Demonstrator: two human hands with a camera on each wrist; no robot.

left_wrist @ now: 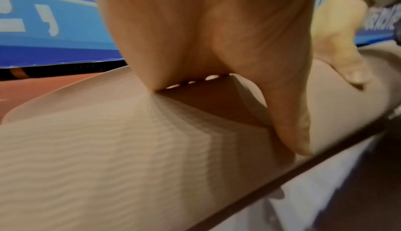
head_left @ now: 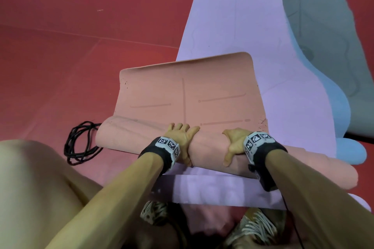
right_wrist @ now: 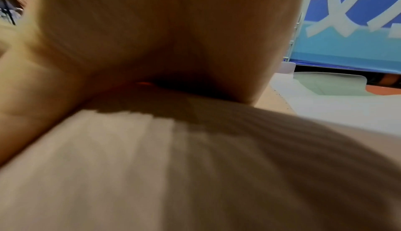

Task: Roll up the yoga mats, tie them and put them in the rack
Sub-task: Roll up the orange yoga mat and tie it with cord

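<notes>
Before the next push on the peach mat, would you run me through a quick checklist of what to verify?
1. Left hand on the roll of the peach mat: ok, fingers over the top, thumb on the near side.
2. Right hand on the roll: ok, placed likewise.
3. Roll ends even: not ok, the right end reaches nearer the camera than the left.
4. Flat part ahead free of objects: ok.
5. Black cord at hand for tying: ok, coiled on the red floor by the roll's left end.
6. Rack: cannot tell, not in view.
</notes>
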